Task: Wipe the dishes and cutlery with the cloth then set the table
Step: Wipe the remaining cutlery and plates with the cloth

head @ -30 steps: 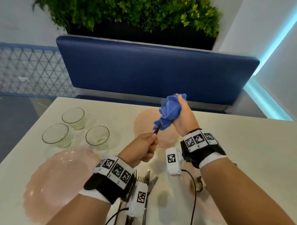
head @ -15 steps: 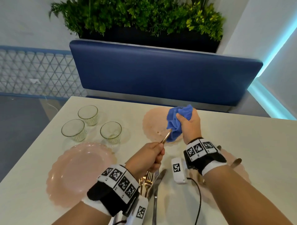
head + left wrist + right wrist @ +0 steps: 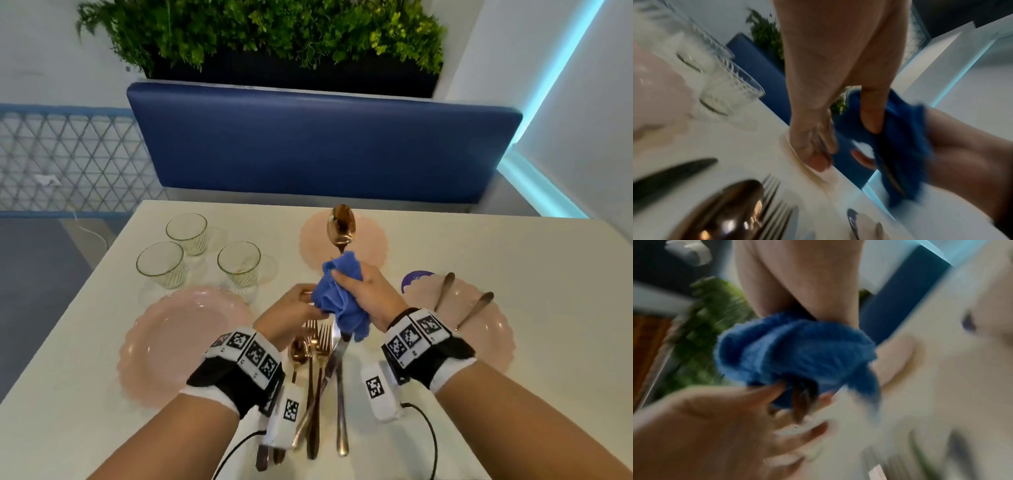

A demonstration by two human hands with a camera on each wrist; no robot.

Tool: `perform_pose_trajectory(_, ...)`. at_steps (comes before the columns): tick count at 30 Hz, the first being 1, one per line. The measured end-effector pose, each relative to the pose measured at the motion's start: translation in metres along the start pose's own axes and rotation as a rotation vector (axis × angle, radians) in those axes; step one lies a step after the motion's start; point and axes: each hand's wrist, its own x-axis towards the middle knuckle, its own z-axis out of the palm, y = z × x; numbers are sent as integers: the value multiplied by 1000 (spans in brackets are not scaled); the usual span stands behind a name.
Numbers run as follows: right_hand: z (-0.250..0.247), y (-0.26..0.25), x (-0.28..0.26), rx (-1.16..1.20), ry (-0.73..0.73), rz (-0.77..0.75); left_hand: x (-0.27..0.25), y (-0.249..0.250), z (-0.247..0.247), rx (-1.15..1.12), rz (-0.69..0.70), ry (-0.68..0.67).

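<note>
- Glasses [image 3: 186,233], three, far left on table [image 3: 479,260]; big pink plate [image 3: 164,342] in front of them, untouched.
- Left hand [image 3: 291,313] beside cloth, fingers loosely spread, gripping nothing; should pinch handle end to steady it.
- Cutlery pile [image 3: 318,359] below hands awaits wiping.
- Right hand [image 3: 368,291] curled round blue cloth [image 3: 342,298] wrapping spoon [image 3: 340,224] handle; bowl pokes up. Squeeze firmly, slide along handle.
</note>
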Motion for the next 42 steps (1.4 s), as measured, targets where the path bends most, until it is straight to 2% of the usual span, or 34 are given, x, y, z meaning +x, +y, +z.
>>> perform_pose_trajectory(2, -2, -1, -15, -146, -56, -15, -2, 7, -10, -46, 38, 10)
perform_pose_trajectory(5, 8, -1, -34, -273, -98, -47, -8, 11, 5, -112, 95, -23)
perform_pose_trajectory(7, 16, 3, -47, -263, -96, -21, -13, 5, 17, -226, 49, 19)
perform_pose_trajectory(11, 28, 29, -82, -216, -107, 74, -11, -15, 29, -395, -134, 25)
perform_pose_trajectory(15, 29, 64, -113, -258, -114, 218, -2, -37, 33, -424, -130, 220)
perform_pose_trajectory(18, 5, 85, -134, -402, -187, 366, 5, -47, 22, -466, -112, 353)
perform_pose_trajectory(19, -7, 86, -140, -411, -150, 385, 5, -49, 20, -417, -93, 369)
perform_pose_trajectory(21, -33, 83, -145, -259, 84, 371, 8, -55, 27, -218, -73, 331)
perform_pose_trajectory(23, -60, 74, -139, -56, 351, 320, 12, -67, 45, -40, -122, 210)
perform_pose_trajectory(25, -77, 62, -130, 75, 462, 278, 16, -80, 65, 96, -157, 71)
perform_pose_trajectory(27, -85, 50, -121, 135, 471, 246, 19, -86, 78, 267, -123, 3)
perform_pose_trajectory(31, -94, 40, -105, 147, 448, 214, 27, -89, 91, 464, -54, 14)
perform_pose_trajectory(34, -97, 41, -93, 138, 432, 232, 33, -94, 97, 544, -67, -19)
perform_pose_trajectory(38, -105, 48, -71, 129, 396, 262, 42, -93, 99, 797, -34, 113)
perform_pose_trajectory(42, -108, 47, -40, 106, 336, 284, 48, -96, 98, 817, -39, 138)
